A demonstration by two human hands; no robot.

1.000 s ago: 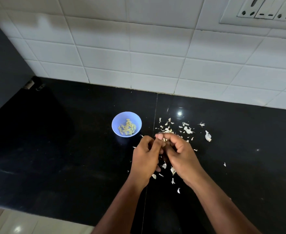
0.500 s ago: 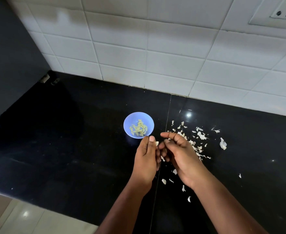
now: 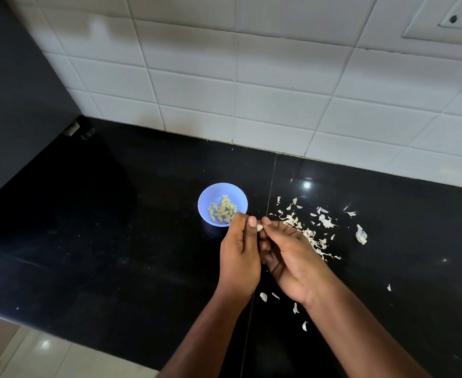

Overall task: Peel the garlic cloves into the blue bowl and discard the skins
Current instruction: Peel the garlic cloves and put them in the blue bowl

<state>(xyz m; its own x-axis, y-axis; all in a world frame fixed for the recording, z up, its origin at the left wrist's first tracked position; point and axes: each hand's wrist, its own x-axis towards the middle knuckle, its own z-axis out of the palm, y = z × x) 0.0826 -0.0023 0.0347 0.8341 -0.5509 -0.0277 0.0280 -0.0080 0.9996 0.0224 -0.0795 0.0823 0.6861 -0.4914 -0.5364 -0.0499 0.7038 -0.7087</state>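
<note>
- Hands meet just in front of the blue bowl point(image 3: 222, 204), above the black counter point(image 3: 101, 255); the left hand point(image 3: 240, 255) pinches a garlic clove point(image 3: 259, 228) between thumb and fingertips, and the right hand point(image 3: 292, 257) pinches at the same clove from the other side, fingers curled.
- Only a pale tip of the clove shows between the fingertips; whether skin is attached cannot be told.
- Bowl holds a cluster of peeled cloves point(image 3: 222, 210). Loose skins point(image 3: 309, 233) lie scattered on the counter to the right of the bowl, with a few more scraps near the right wrist.
- One larger pale piece point(image 3: 360, 234) lies apart at the right; clove or husk cannot be told.
- Judgement: peeling is well advanced; discarding of skins is not yet done.
- Recommended: hold the clove steady with the left hand, lift the skin at the tip with the right thumbnail, and strip it lengthwise in one piece.
- Recommended: let skin fall to the right, clear of the bowl rim, which sits just beside the left knuckles.
- Risk: a slippery bare clove may squirt out; release it low over the bowl.
</note>
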